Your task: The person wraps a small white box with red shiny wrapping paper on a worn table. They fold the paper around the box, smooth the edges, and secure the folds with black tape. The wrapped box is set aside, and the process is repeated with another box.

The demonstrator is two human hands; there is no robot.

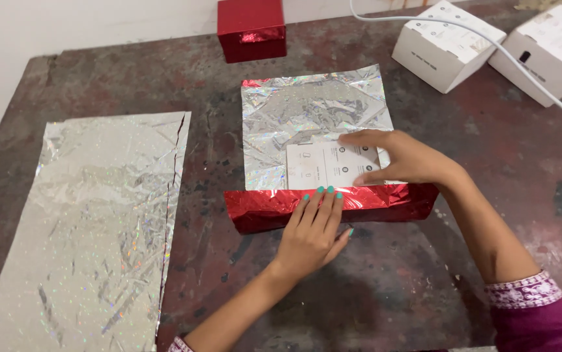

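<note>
— Your left hand is nearest; what does it do?
— It lies flat and open, fingers pressing the red foil flap up against the white box.
— And your right hand?
— It rests open on top of the box, holding it down, not gripping. Behind the box the silver foil sheet spreads; to its left lies a large silver sheet.

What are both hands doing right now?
Left hand: open, flat, pressing the red foil wrap.
Right hand: open, resting on the white box.
</note>
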